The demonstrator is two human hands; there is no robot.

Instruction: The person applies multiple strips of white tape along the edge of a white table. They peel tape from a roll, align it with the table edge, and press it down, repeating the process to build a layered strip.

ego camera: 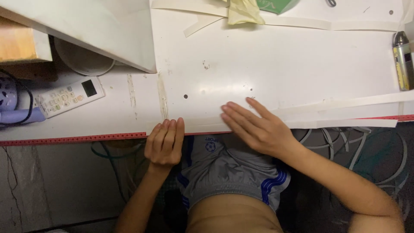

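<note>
I see left hand (164,143) flat, fingers together, pinning masking tape strip (202,122) at white counter (267,69) front edge; right hand (258,127) splayed, smoothing. Risk: uneven pressure, strip wrinkles. Loose strips (345,103) nearby, possibly snagging.

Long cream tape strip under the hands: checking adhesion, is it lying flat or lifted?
Flat: the long cream tape strip lies flush along the white table.

Your left hand (165,142) on near table edge (86,139), your right hand (254,127) flat just right of it, on tape strip (345,103) running rightward. Remote (69,97) far left; bowl (84,60) behind remote, under tilted board (99,26). Canister (403,60) far right.
</note>
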